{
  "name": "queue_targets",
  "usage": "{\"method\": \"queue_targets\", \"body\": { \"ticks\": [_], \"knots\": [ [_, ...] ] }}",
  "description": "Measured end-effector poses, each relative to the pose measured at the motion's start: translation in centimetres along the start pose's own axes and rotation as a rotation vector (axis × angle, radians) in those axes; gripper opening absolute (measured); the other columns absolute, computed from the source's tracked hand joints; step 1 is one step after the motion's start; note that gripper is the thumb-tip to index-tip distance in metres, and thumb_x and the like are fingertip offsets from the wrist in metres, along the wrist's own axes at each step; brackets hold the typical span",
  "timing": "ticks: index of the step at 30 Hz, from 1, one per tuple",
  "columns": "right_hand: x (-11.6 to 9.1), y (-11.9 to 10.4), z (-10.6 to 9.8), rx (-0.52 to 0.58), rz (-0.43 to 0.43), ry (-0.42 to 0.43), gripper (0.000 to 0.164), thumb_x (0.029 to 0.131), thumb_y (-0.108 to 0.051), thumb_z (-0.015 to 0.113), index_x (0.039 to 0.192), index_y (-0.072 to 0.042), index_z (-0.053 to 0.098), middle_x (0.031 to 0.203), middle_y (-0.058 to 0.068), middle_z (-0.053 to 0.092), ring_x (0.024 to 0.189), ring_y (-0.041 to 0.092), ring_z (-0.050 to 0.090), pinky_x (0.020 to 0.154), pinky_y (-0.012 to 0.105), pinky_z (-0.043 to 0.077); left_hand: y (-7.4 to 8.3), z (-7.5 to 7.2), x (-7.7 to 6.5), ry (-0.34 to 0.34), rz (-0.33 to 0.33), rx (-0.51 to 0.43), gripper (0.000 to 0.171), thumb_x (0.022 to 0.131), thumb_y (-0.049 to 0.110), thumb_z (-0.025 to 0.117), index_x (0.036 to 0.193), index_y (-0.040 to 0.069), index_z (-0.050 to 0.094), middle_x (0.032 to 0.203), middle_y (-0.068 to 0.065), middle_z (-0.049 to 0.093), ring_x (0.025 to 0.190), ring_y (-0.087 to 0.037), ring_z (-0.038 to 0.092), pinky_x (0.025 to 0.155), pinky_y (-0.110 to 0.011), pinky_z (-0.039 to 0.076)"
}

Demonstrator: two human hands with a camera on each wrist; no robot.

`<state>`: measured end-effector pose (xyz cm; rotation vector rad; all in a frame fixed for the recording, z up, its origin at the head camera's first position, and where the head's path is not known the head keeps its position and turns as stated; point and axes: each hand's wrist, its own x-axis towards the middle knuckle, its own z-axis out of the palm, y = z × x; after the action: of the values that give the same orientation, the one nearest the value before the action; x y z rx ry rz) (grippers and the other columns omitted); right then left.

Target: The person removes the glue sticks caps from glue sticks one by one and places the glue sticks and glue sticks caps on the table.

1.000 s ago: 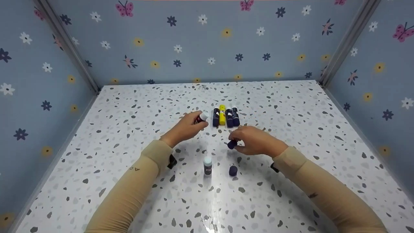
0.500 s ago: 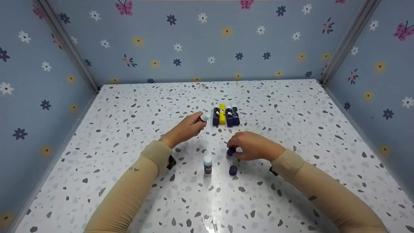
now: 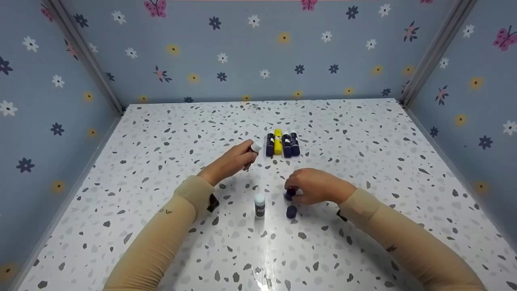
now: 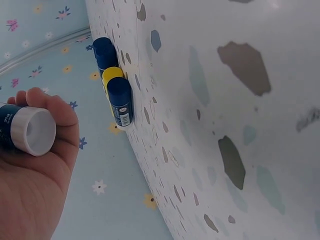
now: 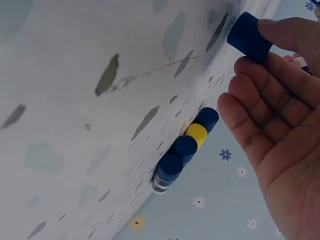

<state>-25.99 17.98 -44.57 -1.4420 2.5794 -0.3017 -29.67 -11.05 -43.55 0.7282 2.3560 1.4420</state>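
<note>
My left hand [image 3: 232, 161] grips a dark blue glue stick [image 4: 15, 127]; its hollow white end [image 4: 40, 131] points out past the thumb. My right hand [image 3: 317, 186] pinches a blue glue stick cap [image 5: 249, 37] between thumb and fingertips, low over the table. Just nearer me, a second dark cap [image 3: 291, 211] stands on the table. To its left another glue stick [image 3: 260, 207] stands upright, pale end up. The cap in my right hand is partly hidden by fingers in the head view.
Farther back, several glue sticks lie side by side: dark blue ones [image 3: 270, 144] and a yellow one [image 3: 278, 142]. The speckled white table [image 3: 194, 250] is bounded by patterned blue panels [image 3: 258, 48] at the back and both sides.
My right hand has moved toward me with the cap, down near the standing cap. My left hand has turned the glue stick slightly, staying in about the same place.
</note>
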Motion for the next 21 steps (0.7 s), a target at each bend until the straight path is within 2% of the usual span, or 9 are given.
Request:
{"method": "queue_targets", "body": {
  "ticks": [13,21],
  "knots": [
    [-0.02,-0.02,0.14,0.019,0.033,-0.037,0.01,0.093,-0.009,0.077,0.103,-0.008,0.078,0.099,0.004,0.079,0.091,0.022,0.072,0.088,0.041,0.061,-0.01,-0.15,-0.2,-0.019,0.017,0.012,0.018,0.112,0.028,0.051,0.107,0.01,0.049,0.097,-0.01,0.059,0.084,-0.022,0.053,0.079,-0.037,0.045],
    [0.04,0.16,-0.02,0.082,0.04,-0.072,0.011,0.095,-0.008,0.077,0.105,-0.007,0.078,0.1,0.005,0.079,0.092,0.021,0.072,0.09,0.041,0.061,-0.07,-0.3,-0.35,-0.03,0.012,0.095,0.019,0.111,0.028,0.061,0.112,0.01,0.055,0.104,-0.008,0.063,0.089,-0.021,0.058,0.081,-0.037,0.05]
  ]
}}
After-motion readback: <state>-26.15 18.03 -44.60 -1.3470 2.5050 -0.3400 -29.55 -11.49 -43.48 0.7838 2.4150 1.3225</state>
